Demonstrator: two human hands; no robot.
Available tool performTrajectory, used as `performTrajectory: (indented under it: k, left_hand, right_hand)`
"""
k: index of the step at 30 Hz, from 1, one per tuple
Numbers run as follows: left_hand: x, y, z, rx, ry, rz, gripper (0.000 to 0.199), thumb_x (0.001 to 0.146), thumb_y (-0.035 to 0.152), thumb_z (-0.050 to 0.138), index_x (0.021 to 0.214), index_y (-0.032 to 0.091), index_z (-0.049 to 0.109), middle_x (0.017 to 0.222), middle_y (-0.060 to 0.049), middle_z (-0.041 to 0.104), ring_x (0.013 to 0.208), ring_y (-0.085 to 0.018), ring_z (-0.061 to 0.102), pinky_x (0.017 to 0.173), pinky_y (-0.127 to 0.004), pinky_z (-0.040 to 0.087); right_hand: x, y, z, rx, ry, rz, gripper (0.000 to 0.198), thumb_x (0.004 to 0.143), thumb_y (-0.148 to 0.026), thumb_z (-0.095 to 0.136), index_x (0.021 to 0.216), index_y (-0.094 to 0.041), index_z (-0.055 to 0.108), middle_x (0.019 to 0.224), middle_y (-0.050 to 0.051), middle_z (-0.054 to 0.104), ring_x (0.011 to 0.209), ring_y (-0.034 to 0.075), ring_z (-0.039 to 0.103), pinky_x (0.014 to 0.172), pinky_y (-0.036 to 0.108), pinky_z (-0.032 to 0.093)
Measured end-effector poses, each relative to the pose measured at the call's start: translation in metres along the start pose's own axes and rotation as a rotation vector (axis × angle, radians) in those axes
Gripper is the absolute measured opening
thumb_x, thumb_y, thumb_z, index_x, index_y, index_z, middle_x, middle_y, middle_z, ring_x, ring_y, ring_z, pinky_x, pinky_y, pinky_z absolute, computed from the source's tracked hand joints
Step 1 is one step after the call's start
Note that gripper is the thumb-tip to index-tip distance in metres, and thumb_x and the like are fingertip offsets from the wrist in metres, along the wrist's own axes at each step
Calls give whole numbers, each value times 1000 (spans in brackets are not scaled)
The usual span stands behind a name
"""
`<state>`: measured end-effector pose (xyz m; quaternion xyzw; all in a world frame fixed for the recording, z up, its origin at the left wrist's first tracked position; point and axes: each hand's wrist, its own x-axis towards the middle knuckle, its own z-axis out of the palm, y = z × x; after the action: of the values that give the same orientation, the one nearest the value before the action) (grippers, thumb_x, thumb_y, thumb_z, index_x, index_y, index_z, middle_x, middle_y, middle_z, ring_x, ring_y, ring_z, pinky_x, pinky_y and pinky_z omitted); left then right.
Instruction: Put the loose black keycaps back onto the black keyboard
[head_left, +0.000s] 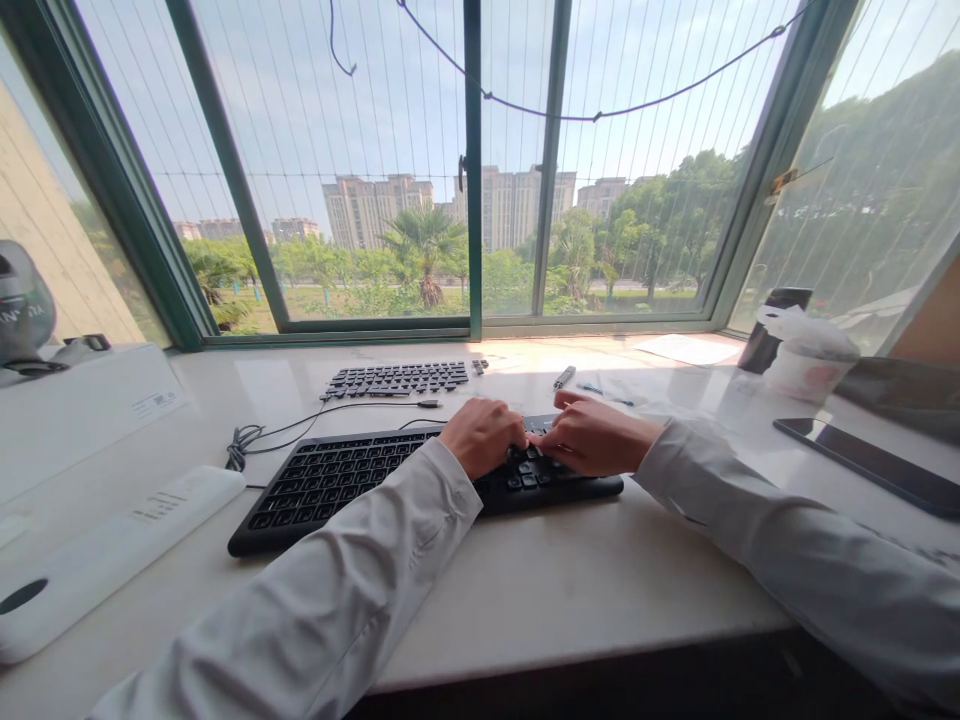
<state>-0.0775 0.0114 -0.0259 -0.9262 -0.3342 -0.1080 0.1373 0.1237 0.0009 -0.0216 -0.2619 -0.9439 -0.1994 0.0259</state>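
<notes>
A black keyboard (330,482) lies in front of me on the white surface, its left part stripped of keycaps. Some keycaps (529,478) are seated near its right end. My left hand (484,437) is over the right part of the keyboard, its fingers curled down and closed; whatever they hold is hidden. Close beside it, my right hand (600,437) bends over the right end, fingers pressed together against the keys. Its fingertips almost meet those of the left hand, and I cannot make out what is between them. Behind the keyboard, loose black keycaps (397,380) are laid out in rows.
A coiled black cable (240,445) lies left of the keyboard, near a long white device (127,555). Behind my right hand are a small metallic stick (564,377) and a thin blue tool (606,394). A phone (862,462), a cup (806,365) and a dark bottle (757,350) are at right.
</notes>
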Motion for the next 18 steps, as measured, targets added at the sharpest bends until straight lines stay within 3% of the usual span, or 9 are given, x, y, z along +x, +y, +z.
performTrajectory:
  k: [5,11,18]
  left_hand:
    - [0,2,-1,18,-4,-6,26,77,19,54,87,28,76,77,-8,71,74,-24,67,62,-29,45]
    - [1,2,2,-2,-27,-48,31,70,15,57,90,31,75,78,-7,71,74,-23,66,64,-30,46]
    - [-2,0,2,18,24,-59,35,74,13,54,94,33,75,80,-7,72,77,-23,67,68,-32,48]
  right_hand:
    - [5,-8,-10,-117,-14,-26,36,89,-22,40,68,-20,69,56,3,65,48,14,41,71,35,28]
    - [9,-14,-11,-101,-28,2,36,87,-20,42,64,-18,69,55,4,65,45,11,39,73,33,29]
    - [-2,0,3,26,117,104,36,92,-32,41,85,-24,75,57,4,65,50,11,45,75,33,29]
